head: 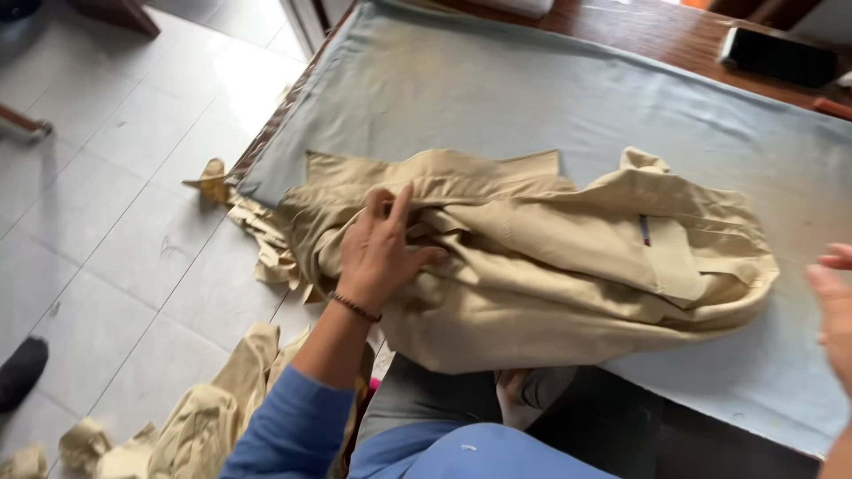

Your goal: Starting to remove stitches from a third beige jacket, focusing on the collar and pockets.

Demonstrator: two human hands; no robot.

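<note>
grey-covered table [497, 80], l hand [382, 253] flat on beige shirt [550, 266], fingers spread, r hand [834, 306] open, off cloth

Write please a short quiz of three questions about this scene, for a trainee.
1. True or false: the left hand rests flat on the beige garment.
2. What covers the table under the garment? A) grey cloth B) newspaper C) plastic sheet
3. Where is the right hand, and does it touch the garment?

Key
1. True. Its fingers are spread on the crumpled fabric near the collar end.
2. A. A grey cloth is spread over the wooden table.
3. At the right edge of the view, open, over the grey cloth and apart from the garment.
</note>
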